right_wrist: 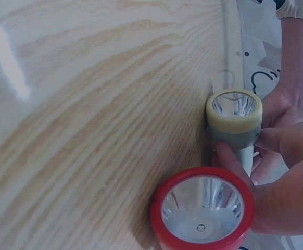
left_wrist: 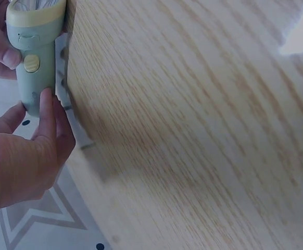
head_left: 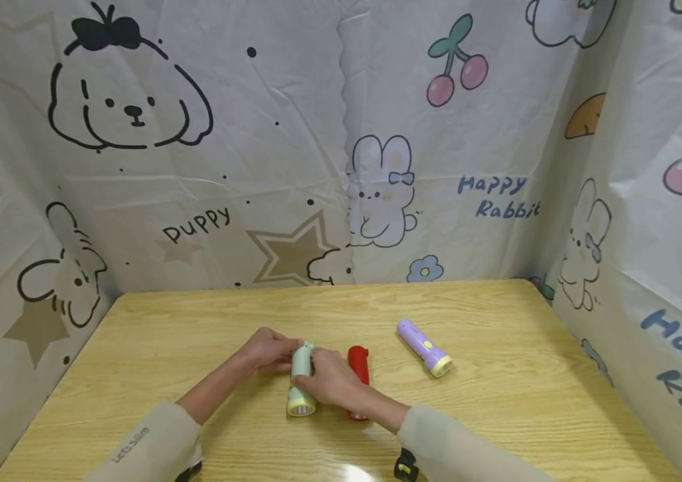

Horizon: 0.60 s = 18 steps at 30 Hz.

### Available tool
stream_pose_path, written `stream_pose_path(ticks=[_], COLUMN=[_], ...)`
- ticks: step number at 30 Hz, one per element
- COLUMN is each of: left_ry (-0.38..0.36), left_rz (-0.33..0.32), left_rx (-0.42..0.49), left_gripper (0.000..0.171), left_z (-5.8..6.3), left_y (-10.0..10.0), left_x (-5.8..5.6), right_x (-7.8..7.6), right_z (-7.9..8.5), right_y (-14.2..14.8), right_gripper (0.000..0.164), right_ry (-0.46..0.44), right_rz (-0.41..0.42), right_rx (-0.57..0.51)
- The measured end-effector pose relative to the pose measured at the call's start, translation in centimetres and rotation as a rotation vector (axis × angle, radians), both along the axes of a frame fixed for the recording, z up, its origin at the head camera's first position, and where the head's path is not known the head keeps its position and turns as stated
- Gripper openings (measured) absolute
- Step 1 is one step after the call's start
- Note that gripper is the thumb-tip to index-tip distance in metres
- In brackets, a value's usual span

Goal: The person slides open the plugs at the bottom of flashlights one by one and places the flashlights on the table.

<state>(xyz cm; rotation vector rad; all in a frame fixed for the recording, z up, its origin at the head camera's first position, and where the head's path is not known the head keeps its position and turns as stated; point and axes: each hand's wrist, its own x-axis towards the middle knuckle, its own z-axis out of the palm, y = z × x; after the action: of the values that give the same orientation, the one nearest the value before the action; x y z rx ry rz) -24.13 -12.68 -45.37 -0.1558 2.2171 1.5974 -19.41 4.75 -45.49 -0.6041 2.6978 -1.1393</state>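
Note:
A pale green flashlight (head_left: 301,363) with a yellow head ring lies on the wooden table, its lens toward me. My left hand (head_left: 267,348) pinches its tail end between thumb and fingers, as the left wrist view shows. From the other side my right hand (head_left: 334,380) grips the barrel, the thumb (left_wrist: 8,56) close to the yellow switch (left_wrist: 32,63). Just right of it, a red flashlight (head_left: 358,361) lies partly hidden beneath my right hand and wrist. Its red-rimmed lens (right_wrist: 201,208) is large in the right wrist view, in front of the green flashlight's lens (right_wrist: 235,105).
A purple flashlight (head_left: 421,345) with a yellow head lies farther right on the table (head_left: 497,402). Patterned white cloth (head_left: 292,154) hangs behind the table and along both sides. A bright light reflection shows near the table's front.

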Motion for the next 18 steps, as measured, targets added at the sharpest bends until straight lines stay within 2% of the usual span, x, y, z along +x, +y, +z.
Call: stream_pose_path(ticks=[18], left_ry=[0.020], left_rz=[-0.016], left_rx=[-0.044], left_gripper=[0.031], left_z=[-0.14], left_y=[0.24], left_x=[-0.04], right_x=[0.08], right_z=[0.09], right_y=[0.04], right_gripper=[0.025], right_ry=[-0.023], right_rz=[-0.002], right_rx=[-0.009])
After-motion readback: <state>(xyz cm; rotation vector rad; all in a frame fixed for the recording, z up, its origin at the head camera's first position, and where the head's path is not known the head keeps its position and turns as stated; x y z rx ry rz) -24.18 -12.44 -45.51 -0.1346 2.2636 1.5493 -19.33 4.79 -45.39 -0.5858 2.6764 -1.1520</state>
